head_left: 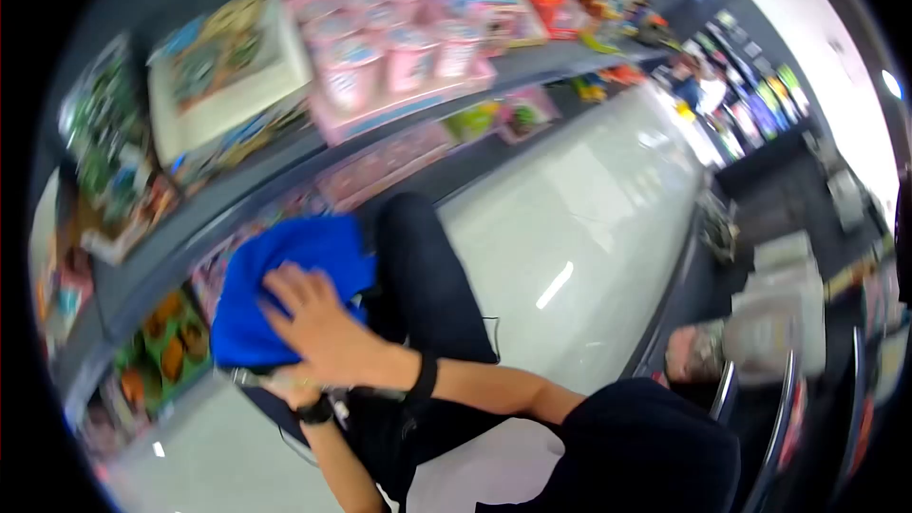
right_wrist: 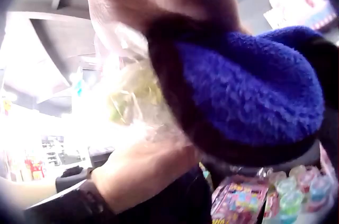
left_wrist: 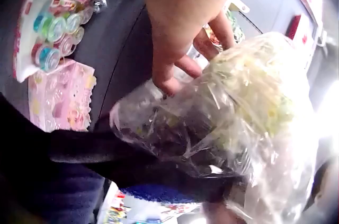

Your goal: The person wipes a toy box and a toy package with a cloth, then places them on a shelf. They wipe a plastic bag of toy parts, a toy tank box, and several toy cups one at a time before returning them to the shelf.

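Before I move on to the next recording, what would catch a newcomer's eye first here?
Probably the vivid blue cloth, left of centre in the head view, with the right hand spread over it. Next come the pink cups grouped near the top of that view. In the left wrist view, a crinkled clear plastic bag stands out beneath the left hand.

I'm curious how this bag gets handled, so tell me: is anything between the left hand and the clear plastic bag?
Nothing visible is: in the left wrist view, the left hand has its fingers directly against the clear plastic bag. The fuzzy blue cloth shows lower down, not in between.
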The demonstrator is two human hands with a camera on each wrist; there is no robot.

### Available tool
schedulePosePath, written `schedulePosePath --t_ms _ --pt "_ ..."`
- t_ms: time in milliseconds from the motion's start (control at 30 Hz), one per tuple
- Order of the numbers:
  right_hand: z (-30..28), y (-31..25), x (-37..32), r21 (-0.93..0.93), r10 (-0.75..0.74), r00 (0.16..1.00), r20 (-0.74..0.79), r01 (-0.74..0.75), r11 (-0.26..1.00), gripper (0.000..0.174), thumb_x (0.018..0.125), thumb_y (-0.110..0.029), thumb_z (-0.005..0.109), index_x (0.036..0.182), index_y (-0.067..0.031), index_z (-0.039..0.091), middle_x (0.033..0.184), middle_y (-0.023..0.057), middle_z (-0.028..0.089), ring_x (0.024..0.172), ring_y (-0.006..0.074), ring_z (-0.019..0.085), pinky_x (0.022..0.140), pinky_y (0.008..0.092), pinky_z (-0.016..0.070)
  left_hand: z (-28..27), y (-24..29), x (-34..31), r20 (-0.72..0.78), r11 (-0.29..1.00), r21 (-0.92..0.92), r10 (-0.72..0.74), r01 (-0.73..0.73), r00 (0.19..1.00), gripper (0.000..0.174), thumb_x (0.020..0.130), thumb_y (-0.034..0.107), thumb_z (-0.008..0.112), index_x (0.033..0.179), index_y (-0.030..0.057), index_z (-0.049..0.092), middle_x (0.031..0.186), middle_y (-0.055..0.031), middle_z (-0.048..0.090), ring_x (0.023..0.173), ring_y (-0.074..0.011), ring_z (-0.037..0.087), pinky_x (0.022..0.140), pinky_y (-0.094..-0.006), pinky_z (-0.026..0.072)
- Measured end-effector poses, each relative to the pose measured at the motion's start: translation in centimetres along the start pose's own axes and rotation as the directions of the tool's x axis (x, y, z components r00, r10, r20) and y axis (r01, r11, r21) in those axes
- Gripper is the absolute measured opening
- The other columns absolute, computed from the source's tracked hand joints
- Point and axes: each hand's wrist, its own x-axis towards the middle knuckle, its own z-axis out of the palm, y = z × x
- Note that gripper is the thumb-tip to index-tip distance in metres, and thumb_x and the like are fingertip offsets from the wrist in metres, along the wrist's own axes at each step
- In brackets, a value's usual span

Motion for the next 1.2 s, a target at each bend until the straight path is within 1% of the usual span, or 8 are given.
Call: schedulePosePath --t_ms 300,433,633,833,933,1067,1133,1200 --pt "5.2 0.9 -2.7 0.524 0.381 0.919 -0.104 -0.275 0.806 0.063 0.091 -0.024 0.05 0.138 0.0086 0.026 0.14 0.029 0.029 0.126 0.0431 0.037 0.106 0.0417 0.0315 -2.7 0.1 -1.4 0.391 0.991 -0.1 -0.039 0.085 0.92 0.054 0.094 0.03 0.043 0.141 0.0016 0.038 0.138 -0.0133 0.048 0.127 -0.0287 0.045 0.108 -0.0415 0.0333" --pt "4.7 5.7 -1.4 0.936 0.569 0.786 0.242 -0.344 0.077 0.062 0.097 -0.043 0.045 0.127 0.0119 0.042 0.125 0.0257 0.052 0.119 0.0304 0.048 0.1 0.0383 0.0355 0.4 0.5 -1.9 0.662 0.966 0.242 -0.099 -0.087 0.743 0.07 0.08 0.013 0.055 0.144 -0.0025 0.032 0.146 -0.0164 0.038 0.133 -0.0302 0.037 0.112 -0.0406 0.0256" --pt "0.0 5.7 -1.9 0.897 0.426 0.79 0.44 -0.362 -0.255 0.045 0.103 -0.04 0.035 0.113 -0.0037 0.059 0.101 0.0019 0.063 0.089 0.0106 0.056 0.084 0.027 0.0457 4.5 2.5 -2.4 0.851 0.015 0.474 0.251 -0.881 0.462 0.087 0.06 0.069 0.071 0.12 0.0088 0.061 0.141 -0.0168 0.044 0.131 -0.0356 0.034 0.109 -0.0482 0.0215" --pt "2.3 -0.2 -7.1 0.829 0.52 0.775 0.36 -0.521 0.203 0.053 0.097 -0.03 0.044 0.136 0.005 0.035 0.128 0.012 0.051 0.114 0.0195 0.048 0.101 0.0304 0.0362 2.1 0.0 -1.2 0.75 0.988 0.094 0.01 -0.122 0.661 0.075 0.083 0.054 0.059 0.137 0.0034 0.042 0.138 -0.0166 0.045 0.129 -0.0249 0.04 0.107 -0.0396 0.0333" --pt "2.4 -0.1 -8.1 0.89 0.492 0.824 0.281 -0.416 0.188 0.053 0.094 -0.032 0.044 0.129 0.0071 0.042 0.126 0.0141 0.053 0.115 0.0233 0.05 0.1 0.0338 0.0377 -2.1 -1.1 0.9 0.874 0.709 -0.217 -0.166 0.671 0.458 0.049 0.098 0.038 0.047 0.132 0.0024 0.046 0.129 -0.0161 0.055 0.115 -0.0185 0.054 0.099 -0.0346 0.0444" --pt "0.1 0.8 -9.6 0.961 0.596 0.803 0.015 -0.175 0.212 0.056 0.089 -0.035 0.043 0.121 0.0099 0.051 0.124 0.0169 0.055 0.115 0.0283 0.053 0.099 0.0384 0.0397 -5.9 -2.7 1.2 0.746 0.85 0.365 -0.023 -0.38 0.665 0.042 0.101 0.03 0.041 0.133 0.0032 0.045 0.131 -0.0154 0.054 0.116 -0.0191 0.054 0.1 -0.0352 0.0439" --pt "-0.8 0.9 -9.6 0.928 0.68 0.696 -0.229 -0.054 0.367 0.057 0.087 -0.036 0.044 0.119 0.0109 0.053 0.125 0.0187 0.054 0.116 0.0294 0.052 0.1 0.0388 0.0391 -5.8 -2.4 1.3 0.741 0.76 0.399 0.063 -0.514 0.668 0.042 0.103 0.028 0.037 0.136 0.004 0.042 0.134 -0.0141 0.052 0.117 -0.02 0.053 0.101 -0.0354 0.043" --pt "-2.4 0.4 -8.7 0.868 0.739 0.492 -0.459 0.071 0.492 0.057 0.085 -0.036 0.045 0.116 0.0118 0.055 0.125 0.02 0.054 0.115 0.03 0.052 0.099 0.0385 0.0399 -4.1 -1.5 1.5 0.774 1.0 -0.02 0.027 -0.019 0.633 0.044 0.104 0.027 0.032 0.141 0.0042 0.035 0.139 -0.0133 0.048 0.12 -0.0221 0.052 0.103 -0.0344 0.0419"
